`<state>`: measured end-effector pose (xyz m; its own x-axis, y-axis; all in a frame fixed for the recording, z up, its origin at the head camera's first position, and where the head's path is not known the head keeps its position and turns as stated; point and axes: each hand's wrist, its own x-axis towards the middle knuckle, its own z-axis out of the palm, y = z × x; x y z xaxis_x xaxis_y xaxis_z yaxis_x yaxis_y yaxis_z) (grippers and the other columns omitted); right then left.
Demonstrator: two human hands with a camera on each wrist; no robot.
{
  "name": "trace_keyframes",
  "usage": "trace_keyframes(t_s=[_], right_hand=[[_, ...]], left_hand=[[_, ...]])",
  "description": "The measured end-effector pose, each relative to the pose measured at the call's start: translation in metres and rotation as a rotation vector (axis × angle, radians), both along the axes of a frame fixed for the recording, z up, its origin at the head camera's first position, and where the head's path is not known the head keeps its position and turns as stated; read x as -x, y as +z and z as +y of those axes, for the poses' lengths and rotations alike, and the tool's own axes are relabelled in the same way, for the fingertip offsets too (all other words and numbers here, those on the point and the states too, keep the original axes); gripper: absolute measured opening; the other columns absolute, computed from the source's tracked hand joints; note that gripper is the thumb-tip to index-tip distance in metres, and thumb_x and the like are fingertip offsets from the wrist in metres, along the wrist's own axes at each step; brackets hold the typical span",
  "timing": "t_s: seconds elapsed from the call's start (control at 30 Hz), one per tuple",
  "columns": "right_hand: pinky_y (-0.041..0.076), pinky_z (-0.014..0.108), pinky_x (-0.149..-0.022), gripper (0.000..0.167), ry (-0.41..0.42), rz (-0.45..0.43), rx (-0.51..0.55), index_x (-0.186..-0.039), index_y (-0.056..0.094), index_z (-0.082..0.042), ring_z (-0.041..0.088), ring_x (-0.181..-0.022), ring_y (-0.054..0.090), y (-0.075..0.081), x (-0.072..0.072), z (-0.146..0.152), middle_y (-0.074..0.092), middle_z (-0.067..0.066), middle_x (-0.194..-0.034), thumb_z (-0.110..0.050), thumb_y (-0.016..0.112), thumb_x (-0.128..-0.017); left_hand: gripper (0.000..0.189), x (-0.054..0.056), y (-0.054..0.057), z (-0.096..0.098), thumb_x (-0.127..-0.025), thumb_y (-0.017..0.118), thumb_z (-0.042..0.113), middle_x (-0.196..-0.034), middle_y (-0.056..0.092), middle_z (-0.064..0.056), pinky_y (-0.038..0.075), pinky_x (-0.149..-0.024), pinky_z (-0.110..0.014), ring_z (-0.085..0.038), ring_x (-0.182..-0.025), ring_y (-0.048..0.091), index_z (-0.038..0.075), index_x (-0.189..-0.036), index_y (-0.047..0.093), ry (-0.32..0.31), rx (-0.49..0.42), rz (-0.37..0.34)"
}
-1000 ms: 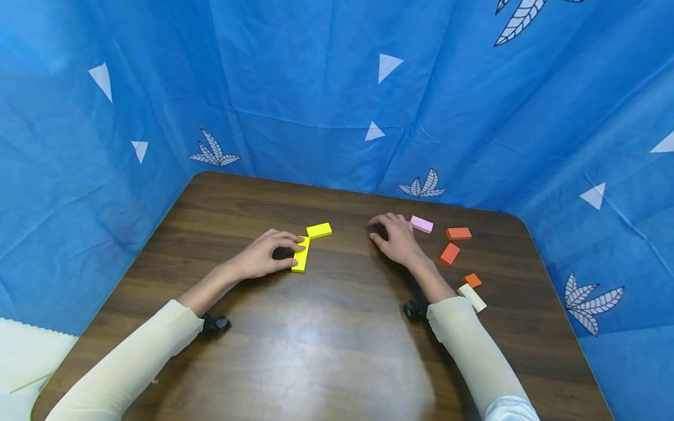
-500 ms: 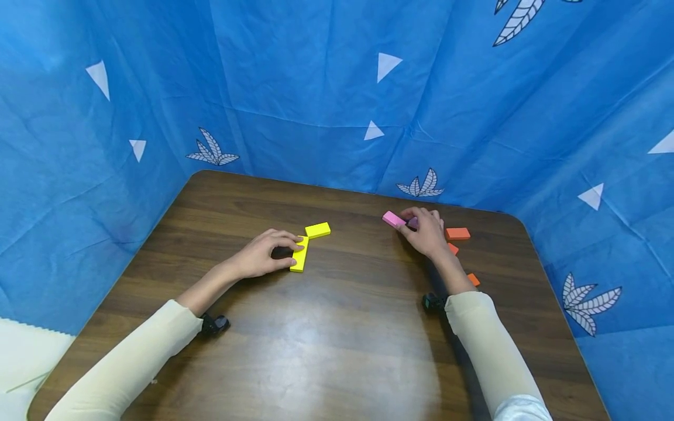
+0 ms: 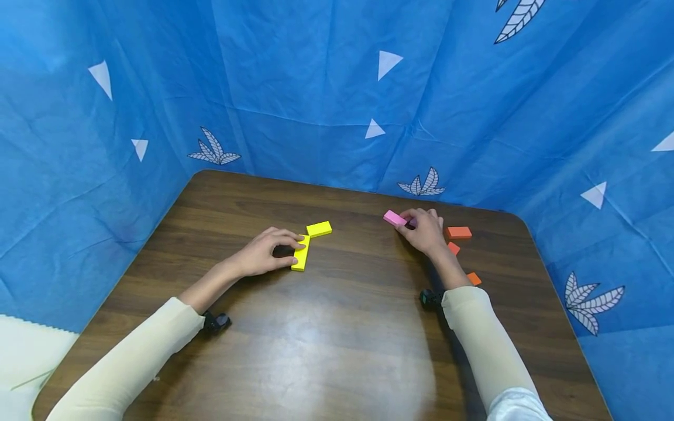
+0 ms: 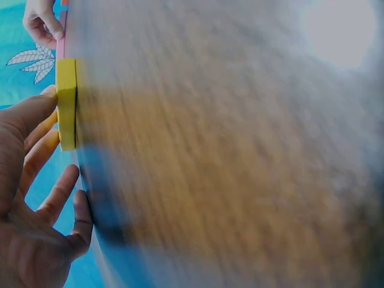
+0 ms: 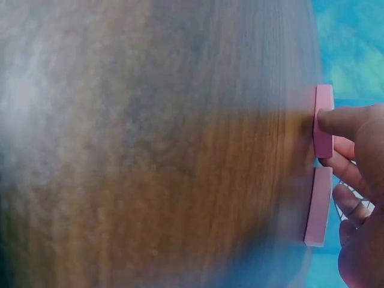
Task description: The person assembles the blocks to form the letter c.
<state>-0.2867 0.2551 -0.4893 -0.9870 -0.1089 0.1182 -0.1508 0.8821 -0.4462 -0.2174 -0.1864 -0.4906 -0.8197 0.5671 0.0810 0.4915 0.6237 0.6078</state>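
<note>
A yellow rectangular block [image 3: 301,255] is pinched by the left hand [image 3: 263,252], a pink rectangular block [image 5: 324,137] by the right hand [image 3: 424,233].

I can read no text, label, brand, number or sign anywhere, neither across the tabletop [image 3: 363,316] nor on the blue cloth [image 3: 295,70] beyond its far edge.

Setting: curtained-off work area; room type beyond cannot be told
Curtain [image 3: 295,76]: blue, leaf-and-triangle print, at rear and both sides
Tabletop [image 3: 253,362]: dark wood-grain, rounded corners
</note>
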Motion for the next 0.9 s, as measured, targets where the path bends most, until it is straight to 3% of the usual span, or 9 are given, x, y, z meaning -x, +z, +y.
trace_keyframes(t_s=[0.9], right_hand=[[0.031,0.054,-0.098,0.035,0.027,0.006,0.012,-0.132,0.071,-0.008,0.037,-0.118,0.048,-0.0024,-0.0013,-0.0064,0.07,0.019,-0.132,-0.027,0.074,-0.102]], left_hand=[[0.038,-0.0026,0.0038,0.0014,-0.099,0.08,0.031,-0.151,0.066,-0.006,0.045,-0.117,-0.06,-0.033,-0.14,0.056,0.021,-0.136,0.076,0.013,0.024,-0.012]])
